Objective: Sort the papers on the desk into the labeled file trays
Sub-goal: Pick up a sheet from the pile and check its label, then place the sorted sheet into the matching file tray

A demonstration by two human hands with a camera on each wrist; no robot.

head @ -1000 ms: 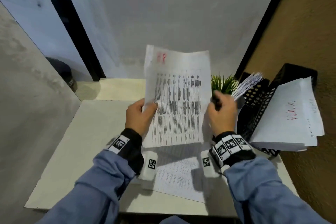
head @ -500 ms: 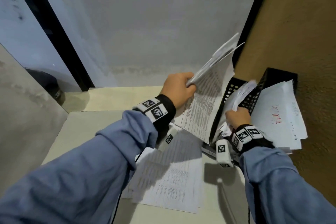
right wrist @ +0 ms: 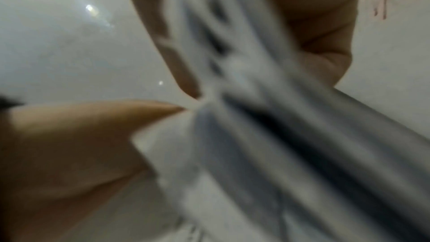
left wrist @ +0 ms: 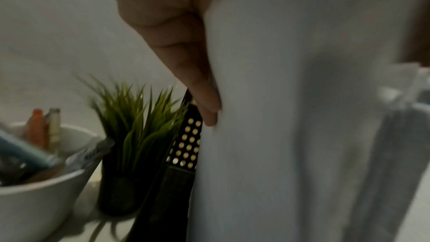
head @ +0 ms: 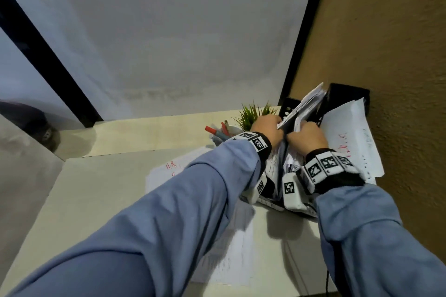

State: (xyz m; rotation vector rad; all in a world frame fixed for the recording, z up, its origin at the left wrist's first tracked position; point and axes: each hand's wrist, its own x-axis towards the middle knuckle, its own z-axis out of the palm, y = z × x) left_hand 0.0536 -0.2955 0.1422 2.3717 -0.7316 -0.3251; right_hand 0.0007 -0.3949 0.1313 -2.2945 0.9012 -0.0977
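Observation:
A black perforated file tray (head: pixel 347 97) stands upright at the desk's back right corner. My left hand (head: pixel 268 128) holds a printed sheet (head: pixel 274 164) on edge and has it partly down in the tray's left slot (head: pixel 288 105). In the left wrist view my fingers (left wrist: pixel 204 98) lie along the white sheet (left wrist: pixel 279 117) beside the tray wall (left wrist: pixel 188 144). My right hand (head: pixel 306 135) grips the bundle of papers (head: pixel 311 101) standing in that slot. The right wrist view is blurred, with thumb (right wrist: pixel 104 126) and papers (right wrist: pixel 232 80) close up.
Loose printed papers (head: pixel 231 248) lie on the desk (head: pixel 96 188), the top one marked in red. A white sheet with red writing (head: pixel 347 142) leans out of the right slot. A small green plant (head: pixel 253 113) and a white cup of pens (head: pixel 222 131) stand left of the tray.
My left hand carried the printed sheet from in front of me to the tray and lowered it into the left slot. My right hand moved to the papers in the tray.

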